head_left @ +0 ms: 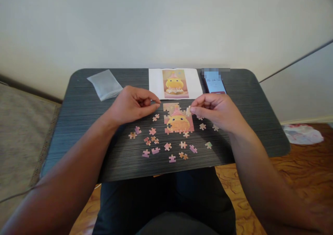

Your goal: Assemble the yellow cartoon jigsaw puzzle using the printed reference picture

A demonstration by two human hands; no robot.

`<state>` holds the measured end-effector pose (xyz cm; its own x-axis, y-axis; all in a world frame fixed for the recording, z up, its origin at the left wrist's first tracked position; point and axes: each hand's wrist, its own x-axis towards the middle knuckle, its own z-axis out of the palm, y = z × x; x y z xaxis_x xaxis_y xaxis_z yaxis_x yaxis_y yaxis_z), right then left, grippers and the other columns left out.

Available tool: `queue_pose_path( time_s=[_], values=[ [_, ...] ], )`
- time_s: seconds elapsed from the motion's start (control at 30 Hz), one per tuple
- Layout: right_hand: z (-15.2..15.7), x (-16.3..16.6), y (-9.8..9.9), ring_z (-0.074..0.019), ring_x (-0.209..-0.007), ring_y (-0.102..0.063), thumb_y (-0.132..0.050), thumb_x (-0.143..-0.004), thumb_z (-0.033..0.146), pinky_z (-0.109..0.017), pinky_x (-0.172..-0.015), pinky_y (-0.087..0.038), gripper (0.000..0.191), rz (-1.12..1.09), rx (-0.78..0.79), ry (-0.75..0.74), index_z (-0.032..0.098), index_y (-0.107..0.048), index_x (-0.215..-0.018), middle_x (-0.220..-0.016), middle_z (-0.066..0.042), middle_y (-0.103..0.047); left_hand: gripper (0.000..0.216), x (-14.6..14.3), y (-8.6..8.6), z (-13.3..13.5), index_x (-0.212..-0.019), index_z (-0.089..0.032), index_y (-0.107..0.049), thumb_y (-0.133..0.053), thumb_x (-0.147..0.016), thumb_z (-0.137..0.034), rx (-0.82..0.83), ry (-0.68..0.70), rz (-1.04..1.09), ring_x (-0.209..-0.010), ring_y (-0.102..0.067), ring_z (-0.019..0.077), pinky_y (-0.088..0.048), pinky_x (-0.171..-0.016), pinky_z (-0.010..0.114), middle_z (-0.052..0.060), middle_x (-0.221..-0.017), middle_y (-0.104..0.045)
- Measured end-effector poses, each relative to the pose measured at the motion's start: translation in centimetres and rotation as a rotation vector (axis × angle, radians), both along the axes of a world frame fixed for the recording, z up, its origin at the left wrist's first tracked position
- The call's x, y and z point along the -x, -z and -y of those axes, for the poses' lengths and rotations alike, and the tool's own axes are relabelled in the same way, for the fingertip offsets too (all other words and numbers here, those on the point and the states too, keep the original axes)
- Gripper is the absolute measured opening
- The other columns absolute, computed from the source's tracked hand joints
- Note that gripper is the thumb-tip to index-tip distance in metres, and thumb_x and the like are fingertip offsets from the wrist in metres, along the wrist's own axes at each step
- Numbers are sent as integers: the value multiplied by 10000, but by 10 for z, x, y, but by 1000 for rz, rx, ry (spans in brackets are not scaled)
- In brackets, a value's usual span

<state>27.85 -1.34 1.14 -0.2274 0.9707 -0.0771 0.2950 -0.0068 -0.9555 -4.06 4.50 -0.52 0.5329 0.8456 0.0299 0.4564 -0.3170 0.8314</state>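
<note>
A partly joined jigsaw puzzle (pixel 179 122) with a yellow character in a pink hat lies in the middle of the dark table. Between thumb and fingertips, my right hand (pixel 212 106) pinches a pale puzzle piece (pixel 188 111), tilted over the puzzle's upper right edge. At the upper left, my left hand (pixel 135 103) hovers with thumb and index tips drawn together; no piece shows in them. Several loose pieces surround the puzzle, among them a purple piece (pixel 172 158), an orange piece (pixel 183 155) and a greenish piece (pixel 208 145).
Behind the puzzle is a white sheet (pixel 156 84) with a printed picture (pixel 176 84) of the same character. A phone (pixel 214 82) showing a timer lies right of it, and a clear plastic bag (pixel 104 84) lies left. The table (pixel 85 124) stands against a wall.
</note>
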Motion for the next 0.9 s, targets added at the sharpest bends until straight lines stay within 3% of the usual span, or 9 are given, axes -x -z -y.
queue_pose_path(
  time_s=[0.23,0.47,0.9],
  values=[
    [-32,35,5,-159,-728,-717,-854,-903,336,-318,-655,-521,116,126,20,-232,223,-827,-907,-836,-23,-819,336,-13,-4,9,-1207,-214,-857,-705,-955,-376,-230,148,-210,-566,-489,121,-356,-601,284,-20,-621,-615],
    [-41,47,12,-153,-698,-704,-850,-903,336,-315,-639,-490,108,277,-4,-257,228,-858,-897,-819,-19,-818,264,-16,2,8,-1141,-235,-866,-728,-947,-350,-329,217,-302,-608,-589,129,-371,-637,277,-13,-674,-699],
    [-41,49,16,-161,-729,-684,-839,-912,316,-349,-708,-488,78,317,-64,-221,242,-863,-905,-835,-13,-810,236,-19,5,9,-1072,-220,-857,-692,-973,-357,-359,206,-400,-578,-552,140,-335,-637,305,-18,-596,-631]
  ],
)
